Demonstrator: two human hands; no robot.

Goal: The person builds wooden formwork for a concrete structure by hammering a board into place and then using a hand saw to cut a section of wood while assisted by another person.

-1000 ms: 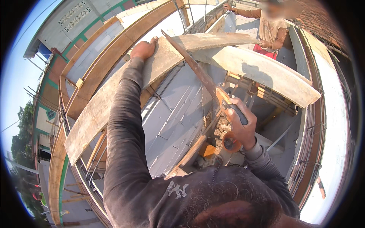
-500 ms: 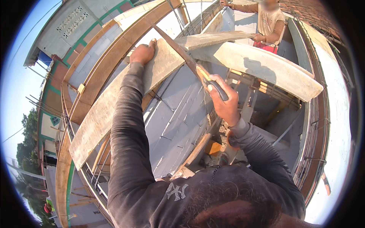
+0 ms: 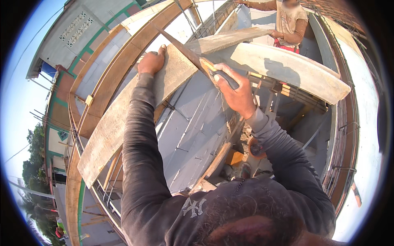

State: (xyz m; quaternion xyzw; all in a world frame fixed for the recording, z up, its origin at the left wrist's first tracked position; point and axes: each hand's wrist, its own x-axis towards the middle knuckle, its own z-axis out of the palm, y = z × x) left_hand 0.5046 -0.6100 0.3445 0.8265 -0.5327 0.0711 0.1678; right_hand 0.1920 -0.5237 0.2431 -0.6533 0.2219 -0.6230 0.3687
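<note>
My right hand (image 3: 237,92) is closed round the dark-and-yellow handle of a handsaw (image 3: 185,50). Its long brown blade slants up and to the left, lying against the end of a weathered wooden board (image 3: 108,137). That board runs from the lower left up to the saw. My left hand (image 3: 151,62) grips the board's far edge near the sawn end, thumb on the top face and the other fingers partly hidden beyond the edge. Just past the blade lies another plank (image 3: 230,40).
A co-worker (image 3: 292,26) at the back right has a hand on the far plank. A wide pale board (image 3: 283,67) crosses to the right. Curved wooden formwork (image 3: 98,104) and rebar (image 3: 191,16) stand at left and back. Below is a grey block wall (image 3: 193,127).
My right hand has pushed the saw forward, up and to the left along its slant. My left hand keeps its hold on the board. The view has shifted slightly.
</note>
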